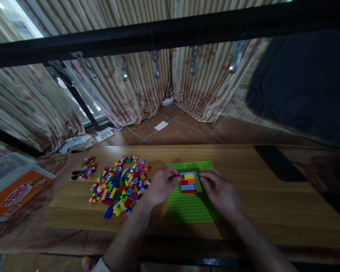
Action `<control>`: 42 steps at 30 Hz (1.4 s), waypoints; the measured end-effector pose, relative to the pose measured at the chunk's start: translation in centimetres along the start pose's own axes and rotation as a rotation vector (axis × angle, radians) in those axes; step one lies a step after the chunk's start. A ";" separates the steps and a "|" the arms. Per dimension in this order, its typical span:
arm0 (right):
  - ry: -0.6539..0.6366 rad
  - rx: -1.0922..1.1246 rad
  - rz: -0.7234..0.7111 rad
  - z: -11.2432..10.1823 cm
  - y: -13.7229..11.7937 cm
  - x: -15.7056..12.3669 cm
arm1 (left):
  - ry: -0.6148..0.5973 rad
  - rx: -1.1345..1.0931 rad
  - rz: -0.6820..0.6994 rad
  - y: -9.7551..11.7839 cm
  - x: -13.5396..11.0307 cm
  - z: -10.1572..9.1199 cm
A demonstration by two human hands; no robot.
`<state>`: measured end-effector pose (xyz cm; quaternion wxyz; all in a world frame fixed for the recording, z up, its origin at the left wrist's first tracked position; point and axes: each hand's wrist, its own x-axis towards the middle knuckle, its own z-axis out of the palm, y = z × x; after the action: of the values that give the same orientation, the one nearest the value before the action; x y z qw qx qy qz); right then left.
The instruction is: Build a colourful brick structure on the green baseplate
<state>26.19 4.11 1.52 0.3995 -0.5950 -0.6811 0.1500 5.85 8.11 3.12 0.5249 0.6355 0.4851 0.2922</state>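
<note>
A small built block of toy bricks in red, blue, yellow and orange sits on the upper part of a green baseplate. My left hand is at its left side, the fingertips pinched together on a small red brick that is partly hidden by them. On the other side, my right hand has its bent fingers close together at the block's upper right corner, by a grey-blue brick. Whether those fingers grip a loose piece or the block itself is too small to see.
A heap of loose colourful bricks lies left on the wooden table, with a smaller pile beyond it. A clear tub with an orange label stands far left. On the right lies a black phone. A dark bar crosses above.
</note>
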 end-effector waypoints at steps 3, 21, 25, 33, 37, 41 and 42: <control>0.001 0.004 -0.010 0.0 -0.1 0.0 | 0.055 -0.098 0.012 -0.7 0.5 0.3; -0.065 0.046 0.000 0.8 -0.4 -0.3 | 0.297 0.084 0.082 -1.3 1.0 1.7; -0.079 0.047 0.012 0.9 -0.4 -0.3 | 0.310 0.115 0.094 -1.2 0.9 1.9; -0.094 0.057 0.044 1.0 -0.5 -0.4 | 0.351 0.016 0.045 -1.5 1.4 2.4; -0.091 0.060 0.074 1.1 -0.5 -0.5 | 0.360 0.022 0.047 -1.6 1.4 2.5; -0.091 0.048 0.076 1.2 -0.5 -0.7 | 0.356 0.037 0.055 -1.3 1.3 2.6; -0.087 0.044 0.072 1.3 -0.5 -0.7 | 0.354 0.040 0.058 -1.2 1.3 2.7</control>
<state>24.88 3.68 0.83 0.3769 -0.6030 -0.6725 0.2052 8.30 8.21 1.05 0.4097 0.5983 0.5571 0.4049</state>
